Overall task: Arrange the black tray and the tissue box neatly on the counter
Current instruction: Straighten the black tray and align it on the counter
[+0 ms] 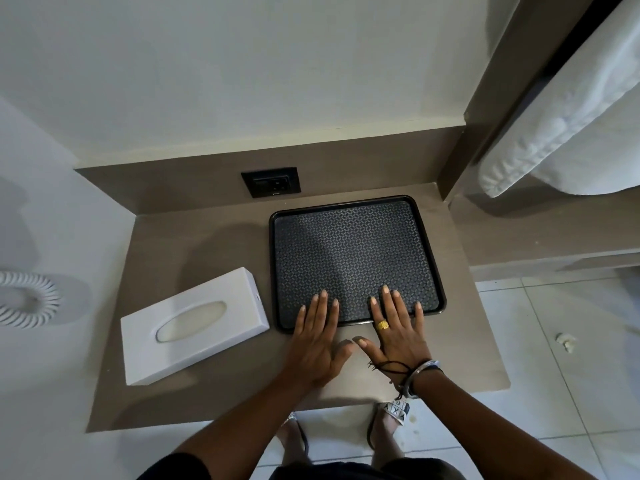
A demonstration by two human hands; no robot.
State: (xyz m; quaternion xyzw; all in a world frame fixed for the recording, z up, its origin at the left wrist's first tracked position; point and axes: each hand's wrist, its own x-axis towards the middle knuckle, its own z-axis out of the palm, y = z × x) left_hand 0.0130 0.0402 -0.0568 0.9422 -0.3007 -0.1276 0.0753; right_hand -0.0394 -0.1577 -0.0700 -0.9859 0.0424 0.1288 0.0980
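Both my hands lay flat on the tray's near edge.

The tray [353,251] sat empty toward the counter's [207,386] back right corner, square to the back edge. My left hand [317,341] and right hand [398,334] had their fingers spread wide, fingertips on its near part, palms over the counter, gripping nothing. The tissue box [194,323] lay skewed just left of the tray, near the left edge, apart from both hands.
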